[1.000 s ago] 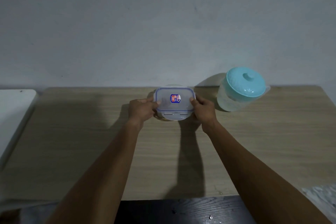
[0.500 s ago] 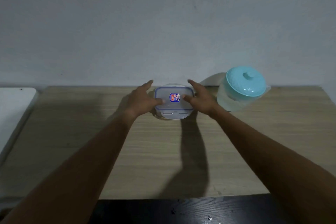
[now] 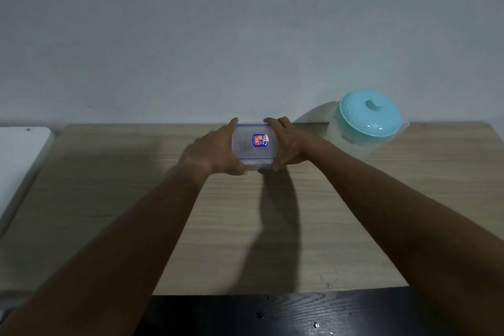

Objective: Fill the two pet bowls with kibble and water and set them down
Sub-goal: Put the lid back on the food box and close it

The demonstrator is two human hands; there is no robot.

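Clear plastic blue-trimmed lidded container (image 3: 255,146), frame centre, is clasped by left hand (image 3: 215,150) and right hand (image 3: 289,144); unlatching the lid likely comes next.

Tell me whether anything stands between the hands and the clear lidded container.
Nothing does. The left hand and the right hand already clasp the container on its two sides. The pitcher stands off to the right on the table, apart from them.
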